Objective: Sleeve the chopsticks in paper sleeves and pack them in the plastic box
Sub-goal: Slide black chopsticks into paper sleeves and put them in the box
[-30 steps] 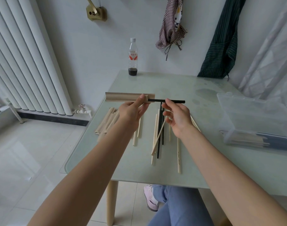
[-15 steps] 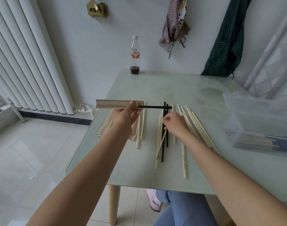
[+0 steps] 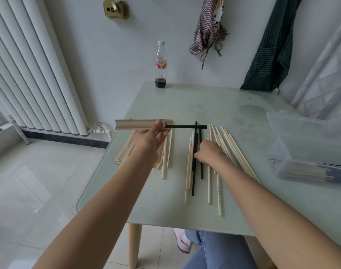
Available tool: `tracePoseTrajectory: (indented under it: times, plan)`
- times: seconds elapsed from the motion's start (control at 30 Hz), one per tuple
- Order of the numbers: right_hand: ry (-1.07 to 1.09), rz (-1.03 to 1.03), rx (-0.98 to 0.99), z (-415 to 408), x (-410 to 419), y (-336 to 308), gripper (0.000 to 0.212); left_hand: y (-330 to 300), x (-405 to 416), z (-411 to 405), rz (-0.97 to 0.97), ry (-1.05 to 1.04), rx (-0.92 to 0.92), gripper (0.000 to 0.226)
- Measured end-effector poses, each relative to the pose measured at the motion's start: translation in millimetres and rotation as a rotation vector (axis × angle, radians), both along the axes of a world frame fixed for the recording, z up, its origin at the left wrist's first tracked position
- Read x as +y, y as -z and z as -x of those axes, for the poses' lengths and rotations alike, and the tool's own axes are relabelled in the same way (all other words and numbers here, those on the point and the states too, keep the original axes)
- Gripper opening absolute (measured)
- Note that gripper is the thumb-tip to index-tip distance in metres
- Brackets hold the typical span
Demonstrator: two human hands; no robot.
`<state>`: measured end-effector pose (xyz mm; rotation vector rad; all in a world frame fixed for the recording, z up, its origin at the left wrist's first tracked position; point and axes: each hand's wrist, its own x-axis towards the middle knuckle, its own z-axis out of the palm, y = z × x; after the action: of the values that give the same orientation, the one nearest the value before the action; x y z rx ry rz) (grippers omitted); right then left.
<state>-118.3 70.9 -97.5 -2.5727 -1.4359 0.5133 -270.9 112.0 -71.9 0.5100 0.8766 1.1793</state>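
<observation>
While the right hand (image 3: 209,152) lies over the loose chopsticks (image 3: 218,171) on the table (image 3: 204,105), its fingertips are hidden, so its grip is unclear. Raised above them, the left hand (image 3: 149,137) pinches a paper sleeve (image 3: 135,124), a black chopstick (image 3: 186,126) protruding rightward. Sleeved pairs blur inside the plastic box (image 3: 309,150).

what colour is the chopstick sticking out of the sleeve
Black chopstick, seen in the head view.

Loose chopsticks (image 3: 193,162) mid-table (image 3: 243,210), spare sleeves (image 3: 125,152) left of them, plastic box (image 3: 309,150) right, bottle (image 3: 161,65) behind.
</observation>
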Motion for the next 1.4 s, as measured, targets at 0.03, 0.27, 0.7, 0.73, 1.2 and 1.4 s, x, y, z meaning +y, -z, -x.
tracePoseTrajectory:
  times: [0.03,0.27,0.7,0.73,1.2,1.4]
  plan:
    - [0.017,-0.024,0.055,-1,-2,-1,0.025,1,0,0,0.0,-0.006,-0.011,0.022]
    - [0.275,-0.521,0.768,-7,-19,-18,0.019,3,-1,-2,0.006,-0.093,-0.089,0.02]
    - [0.272,-0.953,1.122,7,-26,-50,0.017,-4,-18,-13,-0.08,0.022,-0.086,0.033]
    - [0.27,-0.939,1.095,8,-26,-51,0.015,-6,-19,-13,-0.089,0.033,-0.084,0.033]
    - [0.37,-0.995,1.217,-2,-31,-54,0.027,-16,-22,-8,-0.105,-0.014,-0.078,0.03]
    - [0.362,-0.879,1.182,-2,-32,-49,0.018,-19,-29,-12,-0.092,0.034,-0.11,0.012]
